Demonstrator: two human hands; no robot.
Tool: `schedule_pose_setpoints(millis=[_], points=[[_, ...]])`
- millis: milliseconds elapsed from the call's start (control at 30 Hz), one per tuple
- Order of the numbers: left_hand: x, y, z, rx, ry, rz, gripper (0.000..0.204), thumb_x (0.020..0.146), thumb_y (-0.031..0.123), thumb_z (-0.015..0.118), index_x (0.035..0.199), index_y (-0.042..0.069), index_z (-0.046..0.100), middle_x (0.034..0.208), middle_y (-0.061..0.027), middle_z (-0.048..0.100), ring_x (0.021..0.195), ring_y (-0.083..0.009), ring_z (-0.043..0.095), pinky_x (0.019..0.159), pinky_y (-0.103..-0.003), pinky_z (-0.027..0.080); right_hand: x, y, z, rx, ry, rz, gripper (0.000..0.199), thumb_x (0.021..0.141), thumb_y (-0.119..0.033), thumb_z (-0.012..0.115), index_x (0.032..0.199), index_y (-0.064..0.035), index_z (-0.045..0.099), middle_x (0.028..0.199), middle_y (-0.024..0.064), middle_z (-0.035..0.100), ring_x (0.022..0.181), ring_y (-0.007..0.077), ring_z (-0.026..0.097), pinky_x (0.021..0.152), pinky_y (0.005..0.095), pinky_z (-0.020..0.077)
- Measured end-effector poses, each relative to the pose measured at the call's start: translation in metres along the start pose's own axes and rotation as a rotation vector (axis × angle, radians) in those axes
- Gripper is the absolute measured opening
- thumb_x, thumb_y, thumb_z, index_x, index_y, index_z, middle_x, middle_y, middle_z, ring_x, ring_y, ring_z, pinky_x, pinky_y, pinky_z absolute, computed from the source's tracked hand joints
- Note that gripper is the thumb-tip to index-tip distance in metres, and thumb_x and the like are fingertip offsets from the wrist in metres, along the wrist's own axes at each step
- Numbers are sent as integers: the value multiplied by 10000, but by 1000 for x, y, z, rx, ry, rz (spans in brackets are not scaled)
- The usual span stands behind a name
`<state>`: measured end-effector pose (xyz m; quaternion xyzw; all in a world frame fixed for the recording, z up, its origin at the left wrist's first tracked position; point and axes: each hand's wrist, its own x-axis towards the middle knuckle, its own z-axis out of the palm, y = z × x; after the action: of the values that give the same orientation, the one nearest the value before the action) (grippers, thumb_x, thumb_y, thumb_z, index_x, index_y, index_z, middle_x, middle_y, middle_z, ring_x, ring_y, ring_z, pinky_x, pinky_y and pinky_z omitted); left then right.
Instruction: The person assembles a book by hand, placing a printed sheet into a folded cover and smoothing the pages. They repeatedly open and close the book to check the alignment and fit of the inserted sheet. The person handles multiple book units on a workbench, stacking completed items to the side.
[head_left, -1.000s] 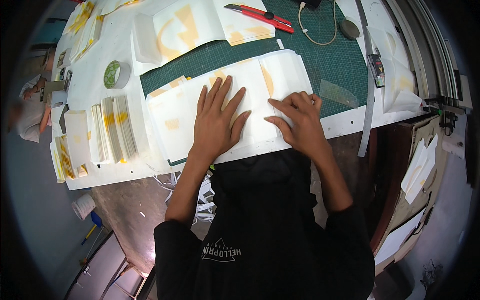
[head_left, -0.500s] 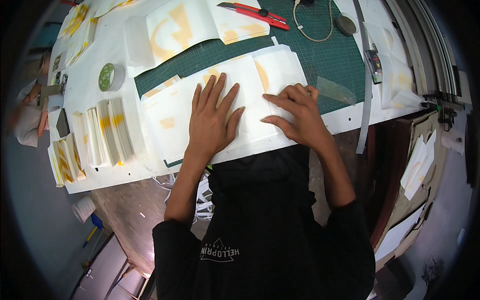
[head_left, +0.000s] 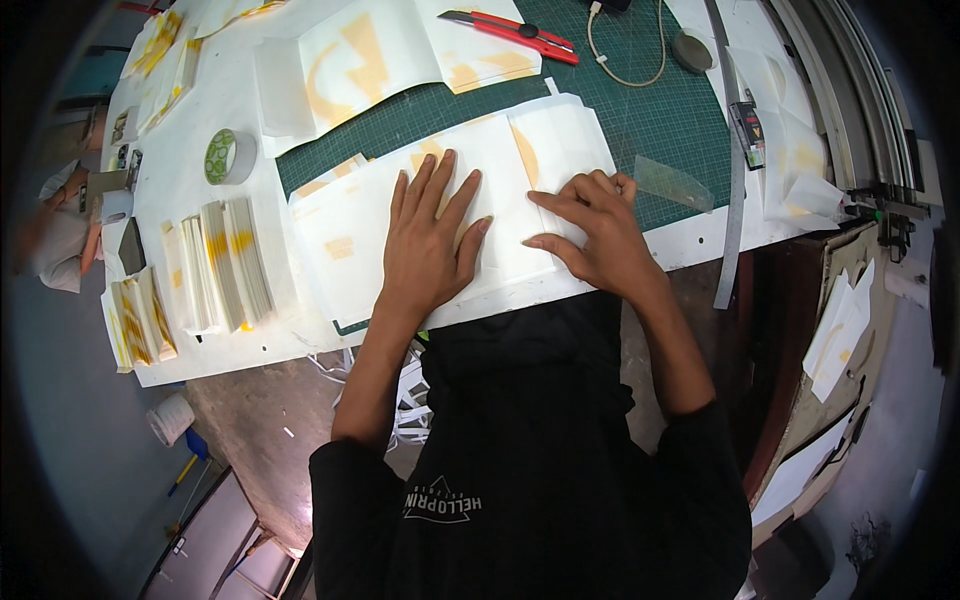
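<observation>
Your hands rest on a desk (head_left: 240,340) topped with a green cutting mat (head_left: 640,110), and under both palms lies a large white sheet with yellow shapes (head_left: 520,190). Your left hand (head_left: 428,245) lies flat and spread on the sheet, gripping nothing, while your right hand (head_left: 592,232) presses beside it, fingers half curled. Stacks of folded sheets (head_left: 215,265) sit left of your left hand, a tape roll (head_left: 228,156) beyond them, and a red utility knife (head_left: 510,32) lies far past your fingertips.
</observation>
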<state>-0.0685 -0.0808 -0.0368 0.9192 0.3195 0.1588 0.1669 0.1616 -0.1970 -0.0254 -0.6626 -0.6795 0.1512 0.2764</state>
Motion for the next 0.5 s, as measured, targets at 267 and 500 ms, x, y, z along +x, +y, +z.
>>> schedule_pose_setpoints(millis=[267,500], points=[[-1,-2,0,21,-18,8,563,993,289,713,1511,101,597,1663,-212,430,1563,-422,359,1295,-604,225,-1,-1,2,-17,3,7,477,853,-351,879,1278,-160,780,966,41,627,1009,231,578,1013,486,317],[2,3,-16,-1,-126,22,989,785,608,868,1540,51,553,1668,-260,382,1575,-455,310,1302,-615,181,-2,2,3,-33,25,-25,483,848,-348,879,1281,-159,778,973,37,634,1007,232,578,1002,486,317]])
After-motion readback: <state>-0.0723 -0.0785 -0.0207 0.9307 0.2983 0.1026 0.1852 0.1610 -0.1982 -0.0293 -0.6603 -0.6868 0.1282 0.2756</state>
